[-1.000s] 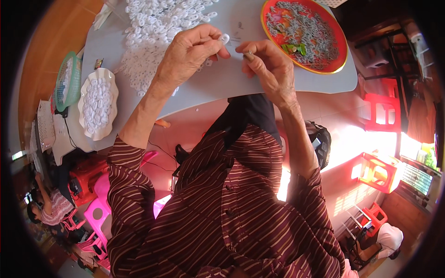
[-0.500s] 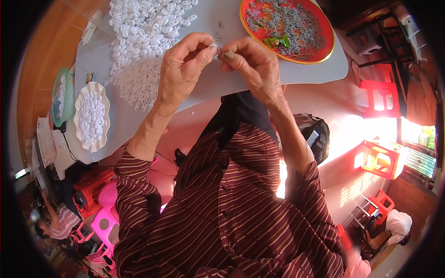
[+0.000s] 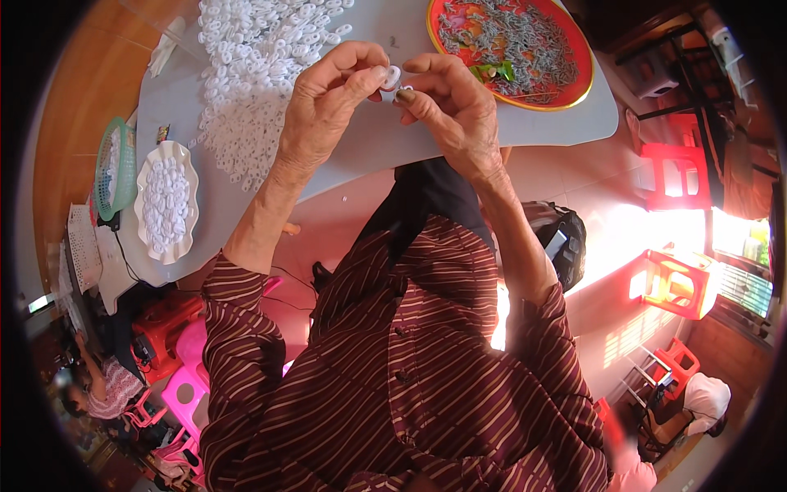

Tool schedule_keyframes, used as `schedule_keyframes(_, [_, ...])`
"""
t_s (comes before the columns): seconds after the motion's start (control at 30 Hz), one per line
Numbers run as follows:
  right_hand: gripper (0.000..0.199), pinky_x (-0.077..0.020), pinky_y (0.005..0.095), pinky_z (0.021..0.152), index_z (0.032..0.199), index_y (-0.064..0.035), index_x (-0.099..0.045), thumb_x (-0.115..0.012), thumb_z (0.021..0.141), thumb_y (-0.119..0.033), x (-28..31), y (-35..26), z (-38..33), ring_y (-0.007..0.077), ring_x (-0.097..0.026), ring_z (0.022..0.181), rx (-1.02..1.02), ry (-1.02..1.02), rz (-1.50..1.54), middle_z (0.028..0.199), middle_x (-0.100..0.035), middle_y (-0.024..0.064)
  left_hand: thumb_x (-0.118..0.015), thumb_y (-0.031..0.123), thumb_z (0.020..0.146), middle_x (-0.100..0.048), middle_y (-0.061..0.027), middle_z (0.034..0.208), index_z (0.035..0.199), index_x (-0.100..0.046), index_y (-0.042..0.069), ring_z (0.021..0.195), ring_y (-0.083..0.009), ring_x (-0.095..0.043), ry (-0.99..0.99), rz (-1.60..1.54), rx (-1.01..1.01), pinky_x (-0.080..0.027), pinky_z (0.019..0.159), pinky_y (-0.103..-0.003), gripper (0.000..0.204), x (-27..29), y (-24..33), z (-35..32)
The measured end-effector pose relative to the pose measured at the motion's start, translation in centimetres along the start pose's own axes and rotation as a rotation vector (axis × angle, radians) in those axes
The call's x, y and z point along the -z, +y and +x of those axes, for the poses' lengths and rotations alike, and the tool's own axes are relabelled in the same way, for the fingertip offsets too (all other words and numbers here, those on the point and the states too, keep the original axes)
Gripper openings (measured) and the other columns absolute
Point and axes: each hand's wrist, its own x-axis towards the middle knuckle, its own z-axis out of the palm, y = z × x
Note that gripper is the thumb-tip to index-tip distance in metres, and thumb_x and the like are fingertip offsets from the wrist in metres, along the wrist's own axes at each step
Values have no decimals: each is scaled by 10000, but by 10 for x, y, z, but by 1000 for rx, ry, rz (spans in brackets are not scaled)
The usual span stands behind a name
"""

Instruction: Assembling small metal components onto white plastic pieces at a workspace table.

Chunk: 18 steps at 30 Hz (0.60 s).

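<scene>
Grey worktop (image 3: 549, 127), heap of white plastic ovals (image 3: 252, 51), yellow-rimmed red tray (image 3: 587, 82) — left hand (image 3: 321, 100) pinching a single white oval (image 3: 392, 77) midair, right hand (image 3: 459, 119) beside it, fingers loosely pinched, can't tell on what — multicoloured packet (image 3: 163, 133) too blurry to read.

Maroon shirt (image 3: 344, 385) covering the torso, thin cream and tan stripes slanting across it, dark round buttons (image 3: 402, 377) lining the front, matching loose sleeves (image 3: 238, 328) ending partway along the arms, leaving forearms (image 3: 266, 209) and hands (image 3: 324, 107) bare, black cloth (image 3: 430, 193) showing beyond.
</scene>
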Motion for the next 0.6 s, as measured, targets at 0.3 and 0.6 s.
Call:
schedule_keyframes(0.3, [324, -502, 223, 651, 1127, 22, -493, -630, 840, -39, -1, -3, 1, 99, -595, 694, -1, 2, -17, 831, -630, 72, -573, 109, 890, -589, 18, 845, 975, -597, 17, 804, -60, -555, 14, 66, -100, -467, 744, -203, 127, 1, -4, 6])
schedule_keyframes(0.6, [309, -503, 222, 653, 1125, 26, -511, -618, 839, -22, 0, -2, -1, 96, -597, 698, 22, -5, -63, 839, -639, 77, -574, 122, 891, -524, 55, 800, 968, -589, 23, 733, -31, -466, -14, 270, -112, -400, 669, -176, 126, -2, 1, 3])
